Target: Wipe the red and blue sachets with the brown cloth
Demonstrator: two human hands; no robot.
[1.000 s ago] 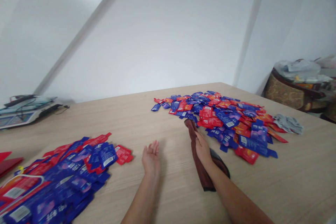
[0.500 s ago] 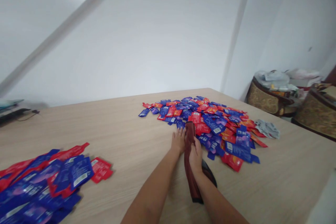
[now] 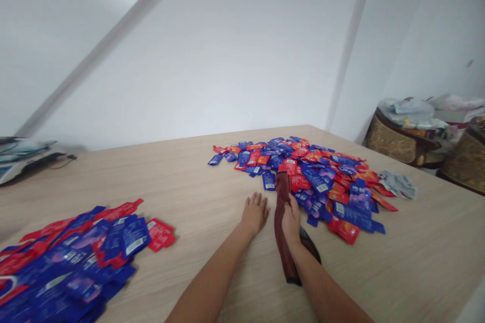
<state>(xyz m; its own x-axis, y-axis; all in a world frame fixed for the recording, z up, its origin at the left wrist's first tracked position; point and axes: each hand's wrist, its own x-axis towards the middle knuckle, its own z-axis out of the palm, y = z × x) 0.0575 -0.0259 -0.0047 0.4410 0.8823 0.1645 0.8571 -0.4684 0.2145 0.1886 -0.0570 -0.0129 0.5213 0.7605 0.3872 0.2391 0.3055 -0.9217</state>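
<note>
My right hand (image 3: 291, 222) is closed round a long brown item (image 3: 281, 212) that looks like cloth, with black trim at both ends. It stands on edge on the table, just in front of the large heap of red and blue packets (image 3: 314, 171). Beyond my right wrist shows a dark curved piece (image 3: 309, 246), perhaps part of the same item. To the left of it my left hand (image 3: 255, 213) lies flat on the tabletop, fingers stretched out, holding nothing and apart from the brown item. What the item is exactly, I cannot tell.
A second pile of red and blue packets (image 3: 76, 262) lies at the left front of the wooden table (image 3: 182, 176). Grey gloves or cloth (image 3: 397, 184) rest beside the big heap. At the far left sits a device with a cable (image 3: 30, 156). Patterned armchairs (image 3: 392, 136) stand behind, right.
My left hand has moved left, away from the brown item, and now lies on the bare table. My right hand still holds the item. The whole view has shifted slightly left.
</note>
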